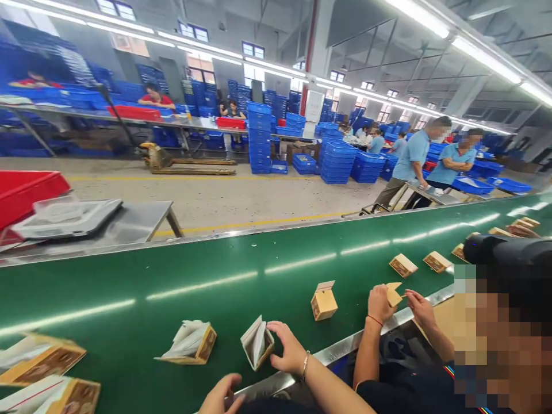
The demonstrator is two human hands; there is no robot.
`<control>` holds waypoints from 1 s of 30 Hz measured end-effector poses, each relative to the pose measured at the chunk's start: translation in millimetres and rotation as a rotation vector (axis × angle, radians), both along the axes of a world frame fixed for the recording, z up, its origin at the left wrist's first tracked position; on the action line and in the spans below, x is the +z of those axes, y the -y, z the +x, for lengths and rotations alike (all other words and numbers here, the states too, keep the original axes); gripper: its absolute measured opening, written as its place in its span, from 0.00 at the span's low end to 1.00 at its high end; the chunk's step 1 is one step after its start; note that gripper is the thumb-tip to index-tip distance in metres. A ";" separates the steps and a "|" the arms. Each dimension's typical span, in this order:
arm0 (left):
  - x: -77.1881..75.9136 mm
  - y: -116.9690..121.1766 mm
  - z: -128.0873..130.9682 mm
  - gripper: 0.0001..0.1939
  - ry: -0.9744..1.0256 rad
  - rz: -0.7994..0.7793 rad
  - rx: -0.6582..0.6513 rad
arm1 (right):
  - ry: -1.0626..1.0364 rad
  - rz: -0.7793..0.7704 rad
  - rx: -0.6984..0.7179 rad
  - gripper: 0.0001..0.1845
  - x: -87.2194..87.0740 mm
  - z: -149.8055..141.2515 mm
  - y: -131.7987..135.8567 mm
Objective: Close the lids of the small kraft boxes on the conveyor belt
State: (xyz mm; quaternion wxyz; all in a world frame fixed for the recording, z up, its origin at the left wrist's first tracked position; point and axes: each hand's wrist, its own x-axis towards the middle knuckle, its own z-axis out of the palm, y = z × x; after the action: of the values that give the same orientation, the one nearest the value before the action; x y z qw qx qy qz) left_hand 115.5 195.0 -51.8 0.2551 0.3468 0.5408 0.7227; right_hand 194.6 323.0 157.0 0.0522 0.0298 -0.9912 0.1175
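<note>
My right hand [288, 348], with a metal bracelet at the wrist, has its fingers against a small open cardboard box [257, 343] stuffed with white paper on the green conveyor belt [129, 293]. My left hand [219, 394] is at the bottom edge of the picture, near the belt's steel rail, and holds nothing. Another box with white paper [190, 342] lies just left of them. A box with a raised flap [324, 302] stands ahead. Beside me, a co-worker's hands [399, 302] hold a small cardboard piece [393, 294].
Several flat boxes [437, 261] line the belt's far right. A steel table [107, 227] with a red crate [26, 195] stands across the belt. Stacked blue crates [336, 161], a pallet jack [172, 164] and people in blue shirts [414, 161] fill the floor beyond.
</note>
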 end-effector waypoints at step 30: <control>163.5 -22.0 -28.2 0.30 -0.771 -0.295 0.029 | -0.304 0.028 -0.357 0.14 3.6 17.5 -13.4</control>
State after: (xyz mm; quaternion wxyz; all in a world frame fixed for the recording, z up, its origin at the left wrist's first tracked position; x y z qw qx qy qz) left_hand 87.3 217.0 111.7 0.0705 0.5442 0.6993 0.4580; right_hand 212.1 336.4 160.6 0.2206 -0.1277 -0.9631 0.0867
